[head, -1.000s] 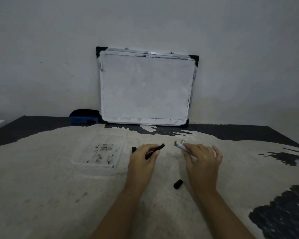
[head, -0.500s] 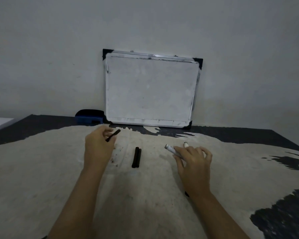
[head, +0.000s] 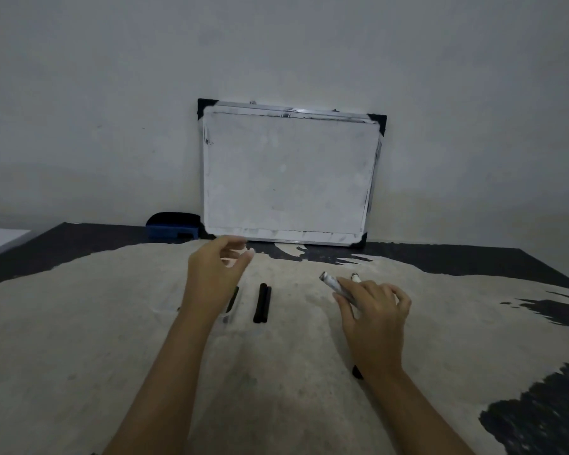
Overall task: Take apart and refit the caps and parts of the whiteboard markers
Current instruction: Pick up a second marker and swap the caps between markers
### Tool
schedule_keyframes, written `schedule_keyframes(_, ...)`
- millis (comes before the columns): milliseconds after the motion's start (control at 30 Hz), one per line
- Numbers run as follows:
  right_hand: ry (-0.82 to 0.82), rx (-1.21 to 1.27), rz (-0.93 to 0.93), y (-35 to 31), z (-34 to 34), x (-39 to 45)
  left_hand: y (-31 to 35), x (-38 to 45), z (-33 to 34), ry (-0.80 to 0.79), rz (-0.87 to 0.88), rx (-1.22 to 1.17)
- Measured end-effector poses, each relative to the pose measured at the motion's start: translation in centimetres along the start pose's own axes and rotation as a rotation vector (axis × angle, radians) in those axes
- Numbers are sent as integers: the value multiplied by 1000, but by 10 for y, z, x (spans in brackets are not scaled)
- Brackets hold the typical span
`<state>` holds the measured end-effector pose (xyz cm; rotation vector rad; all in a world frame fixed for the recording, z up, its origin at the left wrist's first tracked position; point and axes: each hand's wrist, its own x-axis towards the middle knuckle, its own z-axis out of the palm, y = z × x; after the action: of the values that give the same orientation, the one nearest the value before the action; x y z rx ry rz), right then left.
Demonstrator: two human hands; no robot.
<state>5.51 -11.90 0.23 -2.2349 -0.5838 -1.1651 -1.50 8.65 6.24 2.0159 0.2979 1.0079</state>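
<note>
My left hand (head: 216, 272) hovers over the table with its fingers apart and nothing in them. Just below it a thin black marker part (head: 234, 297) lies partly hidden, at the edge of a clear tray (head: 229, 318). Two black marker parts (head: 262, 303) lie side by side to the right of it. My right hand (head: 373, 311) grips a white marker barrel (head: 330, 281) that points up and left. A second white marker (head: 355, 276) shows its tip behind my fingers. A black cap (head: 357, 372) peeks out under my right wrist.
A small whiteboard (head: 289, 175) leans on the wall at the back. A blue eraser (head: 173, 224) sits to the left of it. The table (head: 79, 339) is pale with dark worn patches, largest at the right.
My left hand let go of the thin black part, which now lies by the tray, and its fingers opened. My right hand still holds the white barrel.
</note>
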Motion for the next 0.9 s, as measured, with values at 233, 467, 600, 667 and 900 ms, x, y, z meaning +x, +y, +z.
schedule_keyframes(233, 87, 22, -38, -1, -4, 3, 30, -21, 43, -247, -8, -287)
schedule_keyframes(467, 102, 87, -104, -6, -8, 3, 27, -50, 76, -430, -119, -444)
schedule_keyframes(600, 88, 100, -95, -8, -9, 3, 28, -54, 81, -369, -143, -521)
schedule_keyframes(667, 78, 131, -65, -9, -9, 3, 29, -54, 81, -364, -147, -572)
schedule_keyframes(900, 18, 256, 75, -23, -10, 3, 39, -29, 48, -182, -139, -589)
